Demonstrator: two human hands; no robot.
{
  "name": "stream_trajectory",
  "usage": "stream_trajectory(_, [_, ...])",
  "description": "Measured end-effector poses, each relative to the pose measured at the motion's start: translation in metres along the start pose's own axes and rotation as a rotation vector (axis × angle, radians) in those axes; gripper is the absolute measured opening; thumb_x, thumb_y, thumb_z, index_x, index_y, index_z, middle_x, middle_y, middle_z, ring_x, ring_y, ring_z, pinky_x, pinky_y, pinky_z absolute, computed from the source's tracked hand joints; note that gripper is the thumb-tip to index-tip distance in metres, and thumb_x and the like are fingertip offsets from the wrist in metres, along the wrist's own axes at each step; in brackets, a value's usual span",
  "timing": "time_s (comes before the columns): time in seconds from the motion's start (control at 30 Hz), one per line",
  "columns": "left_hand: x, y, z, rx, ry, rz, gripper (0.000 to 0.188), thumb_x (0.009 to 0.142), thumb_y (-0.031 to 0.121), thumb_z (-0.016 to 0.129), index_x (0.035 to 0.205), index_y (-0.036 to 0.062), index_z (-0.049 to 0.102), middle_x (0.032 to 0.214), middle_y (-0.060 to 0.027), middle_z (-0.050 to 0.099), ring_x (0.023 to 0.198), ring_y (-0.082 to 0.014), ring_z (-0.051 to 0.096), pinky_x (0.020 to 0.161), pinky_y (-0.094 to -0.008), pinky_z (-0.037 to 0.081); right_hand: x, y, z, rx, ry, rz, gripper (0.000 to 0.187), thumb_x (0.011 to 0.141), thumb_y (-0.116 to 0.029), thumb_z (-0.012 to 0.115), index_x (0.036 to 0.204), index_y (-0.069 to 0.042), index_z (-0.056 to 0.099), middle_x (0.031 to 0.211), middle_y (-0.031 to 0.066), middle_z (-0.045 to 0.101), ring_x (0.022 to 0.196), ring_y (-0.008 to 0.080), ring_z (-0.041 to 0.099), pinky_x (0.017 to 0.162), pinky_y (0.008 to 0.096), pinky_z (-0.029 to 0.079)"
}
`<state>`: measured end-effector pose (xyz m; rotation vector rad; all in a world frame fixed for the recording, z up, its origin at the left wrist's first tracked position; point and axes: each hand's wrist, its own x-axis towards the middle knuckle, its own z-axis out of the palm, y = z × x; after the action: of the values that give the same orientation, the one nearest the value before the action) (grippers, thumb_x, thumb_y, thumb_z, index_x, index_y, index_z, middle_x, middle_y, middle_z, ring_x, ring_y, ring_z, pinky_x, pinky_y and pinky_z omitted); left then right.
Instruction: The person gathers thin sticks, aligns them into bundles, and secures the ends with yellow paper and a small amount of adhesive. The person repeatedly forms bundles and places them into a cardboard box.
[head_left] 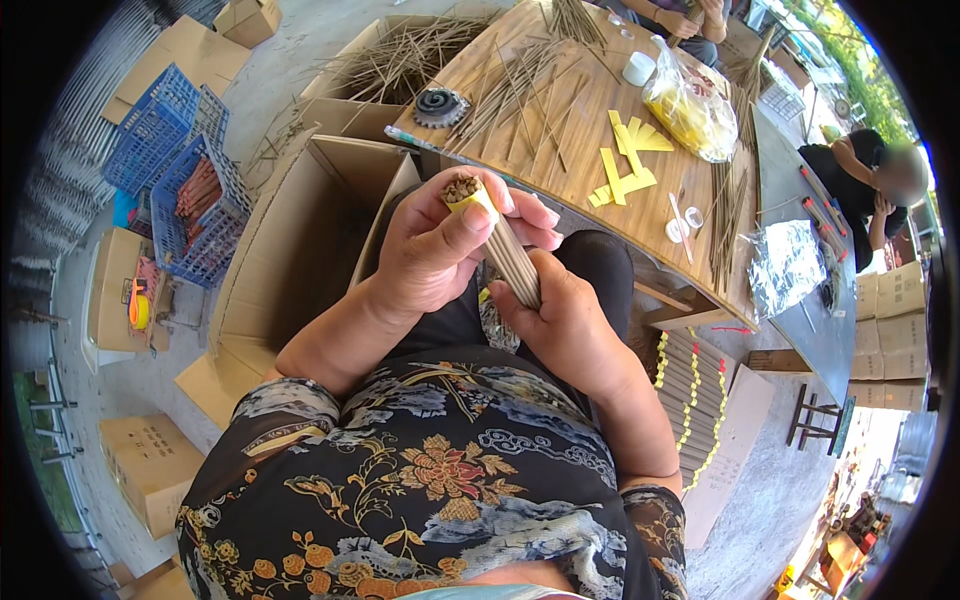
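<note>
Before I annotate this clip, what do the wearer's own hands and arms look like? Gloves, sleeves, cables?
Left hand and right hand: both bare, no gloves, watch or cables visible. Left sleeve and right sleeve are short, ending near the elbow: black fabric, grey-white and gold-tan print, floral on the right.

The camera rides on the person's head, the left one of a side-by-side pair, peering steeply down past the patterned top (450,490) at close range. The left hand (425,245) and right hand (560,300) fall near the middle of its view. It faces ahead too, taking in the bench (640,225) beyond the hands and the open carton (285,225) left of the left hand; being a wide fisheye, it bows straight edges toward a dark, round rim.
</note>
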<state>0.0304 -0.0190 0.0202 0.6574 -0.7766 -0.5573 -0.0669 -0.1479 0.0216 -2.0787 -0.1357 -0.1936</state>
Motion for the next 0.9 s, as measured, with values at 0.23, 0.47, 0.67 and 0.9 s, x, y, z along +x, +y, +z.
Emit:
stream_trajectory(0.23, [0.001, -0.008, 0.002, -0.005, 0.151, 0.046, 0.018, 0.089, 0.019, 0.049, 0.094, 0.0024, 0.047, 0.093, -0.0182, 0.059, 0.086, -0.0252, 0.06, 0.08, -0.0381, 0.048, 0.004, 0.01, 0.01, -0.253, 0.131, -0.096, 0.022, 0.077, -0.011, 0.062, 0.086, -0.001, 0.044, 0.068, 0.0175, 0.055, 0.065, 0.0349, 0.057, 0.055, 0.0377, 0.044])
stream_trajectory(0.47, [0.005, -0.016, 0.002, 0.074, 0.462, -0.027, 0.012, 0.088, 0.016, 0.047, 0.083, 0.0056, 0.05, 0.082, -0.0134, 0.061, 0.07, -0.0202, 0.059, 0.077, -0.043, 0.048, 0.013, 0.024, 0.02, -0.501, 0.19, -0.085, 0.022, 0.074, -0.011, 0.06, 0.081, -0.002, 0.042, 0.067, 0.0174, 0.054, 0.061, 0.0349, 0.056, 0.052, 0.0404, 0.045])
stream_trajectory(0.67, [0.006, -0.015, 0.001, -0.017, 0.326, -0.011, 0.013, 0.087, 0.015, 0.045, 0.078, 0.0061, 0.047, 0.077, -0.0134, 0.059, 0.064, -0.0205, 0.057, 0.072, -0.0415, 0.049, 0.014, 0.016, 0.003, -0.176, -0.001, -0.104, 0.029, 0.076, -0.017, 0.063, 0.09, 0.001, 0.046, 0.069, 0.0156, 0.057, 0.057, 0.0286, 0.058, 0.051, 0.0336, 0.046])
stream_trajectory(0.9, [0.003, -0.009, 0.002, -0.171, 0.046, -0.09, 0.01, 0.087, 0.013, 0.047, 0.081, 0.0057, 0.045, 0.082, -0.0177, 0.058, 0.069, -0.0218, 0.058, 0.075, -0.0454, 0.049, 0.014, 0.006, -0.012, 0.527, -0.48, 0.349, 0.02, 0.082, -0.016, 0.061, 0.088, -0.001, 0.049, 0.064, 0.001, 0.053, 0.049, 0.0079, 0.05, 0.045, 0.0216, 0.041])
